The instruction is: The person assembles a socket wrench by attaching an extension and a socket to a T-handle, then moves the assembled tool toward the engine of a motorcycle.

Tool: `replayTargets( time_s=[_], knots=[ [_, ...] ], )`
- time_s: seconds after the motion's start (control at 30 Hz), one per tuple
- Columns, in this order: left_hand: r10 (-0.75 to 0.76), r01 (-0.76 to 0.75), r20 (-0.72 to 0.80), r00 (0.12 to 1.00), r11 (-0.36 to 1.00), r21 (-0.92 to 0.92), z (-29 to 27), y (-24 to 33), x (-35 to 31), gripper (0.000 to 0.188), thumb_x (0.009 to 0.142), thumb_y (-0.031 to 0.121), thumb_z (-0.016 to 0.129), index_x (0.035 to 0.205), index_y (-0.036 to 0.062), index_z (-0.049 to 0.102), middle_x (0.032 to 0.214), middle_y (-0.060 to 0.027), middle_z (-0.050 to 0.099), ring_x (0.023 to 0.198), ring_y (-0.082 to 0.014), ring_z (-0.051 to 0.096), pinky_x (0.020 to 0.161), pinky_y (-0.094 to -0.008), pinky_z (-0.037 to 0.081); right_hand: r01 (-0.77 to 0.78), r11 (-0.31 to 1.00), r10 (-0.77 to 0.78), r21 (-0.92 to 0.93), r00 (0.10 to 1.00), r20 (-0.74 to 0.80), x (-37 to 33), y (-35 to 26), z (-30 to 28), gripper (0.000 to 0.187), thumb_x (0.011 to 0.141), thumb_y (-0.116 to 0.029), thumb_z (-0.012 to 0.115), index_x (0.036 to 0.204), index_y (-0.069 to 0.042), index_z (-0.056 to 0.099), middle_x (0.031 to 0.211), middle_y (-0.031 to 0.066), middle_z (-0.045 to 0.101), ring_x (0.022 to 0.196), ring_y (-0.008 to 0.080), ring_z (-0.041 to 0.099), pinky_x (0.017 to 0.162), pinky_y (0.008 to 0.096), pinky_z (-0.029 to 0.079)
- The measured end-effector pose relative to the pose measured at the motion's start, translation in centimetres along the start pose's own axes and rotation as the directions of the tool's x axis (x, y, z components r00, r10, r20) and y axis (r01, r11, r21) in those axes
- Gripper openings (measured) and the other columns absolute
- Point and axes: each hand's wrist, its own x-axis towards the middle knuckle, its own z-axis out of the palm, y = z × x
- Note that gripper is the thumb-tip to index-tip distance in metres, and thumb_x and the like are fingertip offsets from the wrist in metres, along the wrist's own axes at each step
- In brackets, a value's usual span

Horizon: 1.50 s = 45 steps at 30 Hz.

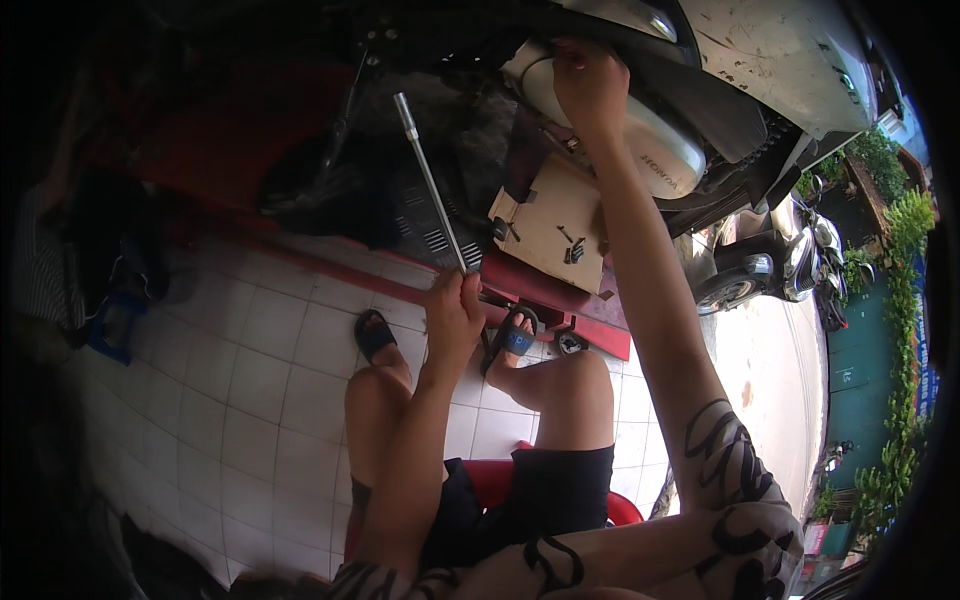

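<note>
My left hand (pixel 455 312) is closed around the lower end of a long metal socket wrench (pixel 432 182). The wrench slants up and to the left, its socket end free in the air. My right hand (pixel 592 92) reaches up to the raised motorbike, beside the silver exhaust muffler (pixel 668 160). Its fingers are curled at the muffler's upper end, and whatever they grip is hidden. Below the muffler lies a piece of cardboard (pixel 540 232) with a few small dark metal parts (pixel 573 250) on it.
A red lift platform (pixel 600 335) runs along under the motorbike, above white floor tiles (pixel 240 360). My feet in dark sandals (pixel 376 336) stand before it. A blue stool (pixel 112 325) is at the left. Parked motorbikes (pixel 790 250) stand outside at the right.
</note>
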Motion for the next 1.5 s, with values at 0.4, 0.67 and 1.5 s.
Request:
replayTargets(
  time_s=[0.4,0.67,1.5],
  knots=[
    [-0.003,0.003,0.008,1.0,1.0,-0.008,-0.5,0.6,0.5,0.019,0.096,0.008,0.056,0.079,-0.0016,0.056,0.074,-0.018,0.059,0.069,-0.0391,0.059,0.062,-0.0467,0.044,-0.026,0.909,0.096,-0.416,0.984,0.148,3.0,0.9,3.2,0.027,0.087,-0.025,0.065,0.11,-0.012,0.072,0.106,0.0183,0.071,0.1,0.0367,0.068,0.084,0.0464,0.055],
    [0.006,-0.007,0.018,1.0,1.0,0.013,-0.6,0.3,0.5,0.019,0.096,0.008,0.057,0.08,-0.0015,0.056,0.075,-0.0185,0.059,0.071,-0.0402,0.06,0.062,-0.0473,0.045,0.089,0.994,-0.088,-0.066,0.996,0.021,2.5,0.4,2.9,0.019,0.077,0.001,0.059,0.094,-0.002,0.069,0.091,0.0259,0.068,0.09,0.0469,0.064,0.075,0.0517,0.051],
    [-0.018,-0.009,0.164,0.986,0.987,0.162,1.0,-1.0,0.5,0.016,0.095,0.007,0.058,0.082,-0.0018,0.06,0.076,-0.0164,0.065,0.069,-0.0363,0.064,0.062,-0.0419,0.048,-0.614,0.778,0.585,-0.132,0.632,0.508,-28.4,10.4,-7.9,0.015,0.08,-0.011,0.07,0.091,-0.008,0.079,0.087,0.0105,0.076,0.079,0.0242,0.075,0.075,0.0338,0.058]
  ],
)
